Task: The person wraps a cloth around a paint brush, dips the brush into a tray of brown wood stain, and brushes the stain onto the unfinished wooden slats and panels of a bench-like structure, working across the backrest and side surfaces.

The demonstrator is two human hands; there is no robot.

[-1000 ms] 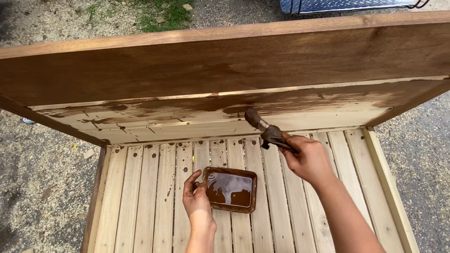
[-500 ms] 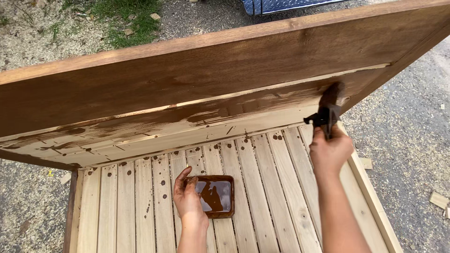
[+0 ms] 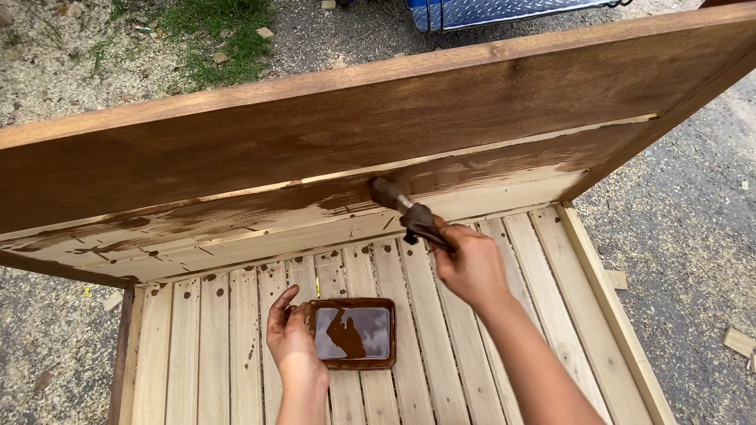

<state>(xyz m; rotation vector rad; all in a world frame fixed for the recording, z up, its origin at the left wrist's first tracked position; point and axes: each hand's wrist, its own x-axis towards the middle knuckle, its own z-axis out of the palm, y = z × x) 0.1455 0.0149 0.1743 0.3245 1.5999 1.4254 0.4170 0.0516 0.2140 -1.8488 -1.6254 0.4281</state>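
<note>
nearest, the left hand (image 3: 290, 340) rests on the pale slatted wood deck (image 3: 213, 354), its stained fingers (image 3: 285, 300) loosely curled against the left edge of a small rectangular stain tray (image 3: 352, 334), touching it rather than gripping it. the tray lies flat on the slats and holds a shallow pool of dark brown wood stain, glossy, with a thinner smeared patch in the middle. brown drips dot the slats around it.

a little farther, the right hand (image 3: 471, 264) has its fingers clenched round the handle of a paintbrush (image 3: 408, 211), whose dark, stain-soaked bristles press on the lower strip of the raised wooden panel (image 3: 378, 134). half a second ago the brush was up near the panel's right end; now it has come down and leftward to the middle of the strip, while the left hand has stayed by the tray.

the panel's upper part is evenly dark brown; the strip below is streaked, part stained and part bare pale wood. beyond lie gravel, wood chips and a patch of grass (image 3: 213, 31).
</note>
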